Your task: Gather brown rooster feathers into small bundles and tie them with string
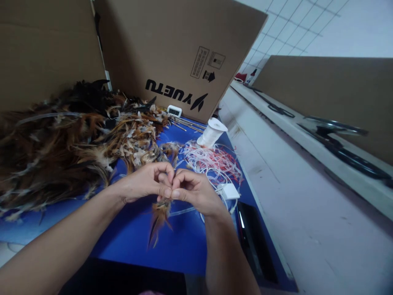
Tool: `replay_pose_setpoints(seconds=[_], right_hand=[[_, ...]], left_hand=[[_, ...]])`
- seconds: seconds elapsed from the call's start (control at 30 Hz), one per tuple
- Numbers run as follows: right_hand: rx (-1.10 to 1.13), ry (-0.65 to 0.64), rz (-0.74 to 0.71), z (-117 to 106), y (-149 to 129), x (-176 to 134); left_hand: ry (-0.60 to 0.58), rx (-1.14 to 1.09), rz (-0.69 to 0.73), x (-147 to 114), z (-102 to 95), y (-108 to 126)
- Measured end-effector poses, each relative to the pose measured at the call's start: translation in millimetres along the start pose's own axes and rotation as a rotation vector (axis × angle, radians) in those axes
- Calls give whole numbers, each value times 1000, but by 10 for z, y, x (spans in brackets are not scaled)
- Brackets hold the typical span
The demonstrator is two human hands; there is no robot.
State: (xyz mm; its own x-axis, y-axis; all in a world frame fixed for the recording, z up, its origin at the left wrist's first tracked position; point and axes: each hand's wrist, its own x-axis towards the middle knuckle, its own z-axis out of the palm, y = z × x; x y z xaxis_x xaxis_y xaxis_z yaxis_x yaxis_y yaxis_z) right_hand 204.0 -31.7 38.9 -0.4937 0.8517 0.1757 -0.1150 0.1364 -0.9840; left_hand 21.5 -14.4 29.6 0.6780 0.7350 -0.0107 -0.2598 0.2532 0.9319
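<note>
My left hand [156, 180] is closed in a pinch, with a small bunch of brown and black feathers [160, 217] hanging down from beneath its fingers. My right hand [194, 189] is pinched too, its thumb and forefinger touching the left fingertips. What lies between the right fingers is too small to make out. Both hands are held above the blue table surface [181, 246]. To the left lies a large pile of brown, tan and black feathers [123, 135]. Past the right hand is a tangle of white and red strands [211, 159].
A white spool [212, 132] stands by the strands. Near the right wrist are a white charger [229, 191] with its cable and a dark phone-like slab [256, 241]. Behind, a cardboard box [172, 49] rises over a small white display [174, 110] and thin sticks [192, 124].
</note>
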Motion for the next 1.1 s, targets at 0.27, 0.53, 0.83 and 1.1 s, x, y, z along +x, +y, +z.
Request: replay_pose_setpoints(seconds=[0.27, 0.53, 0.83, 1.1], right_hand=[[56, 89, 64, 46, -13, 13], [40, 213, 45, 100, 2, 40], [14, 302, 71, 126, 45, 66], [23, 301, 64, 131, 54, 63]], left_hand=[[137, -7, 112, 33, 11, -56], [257, 88, 197, 45, 2, -79], [408, 218, 221, 68, 60, -48], [364, 277, 216, 57, 99, 3]])
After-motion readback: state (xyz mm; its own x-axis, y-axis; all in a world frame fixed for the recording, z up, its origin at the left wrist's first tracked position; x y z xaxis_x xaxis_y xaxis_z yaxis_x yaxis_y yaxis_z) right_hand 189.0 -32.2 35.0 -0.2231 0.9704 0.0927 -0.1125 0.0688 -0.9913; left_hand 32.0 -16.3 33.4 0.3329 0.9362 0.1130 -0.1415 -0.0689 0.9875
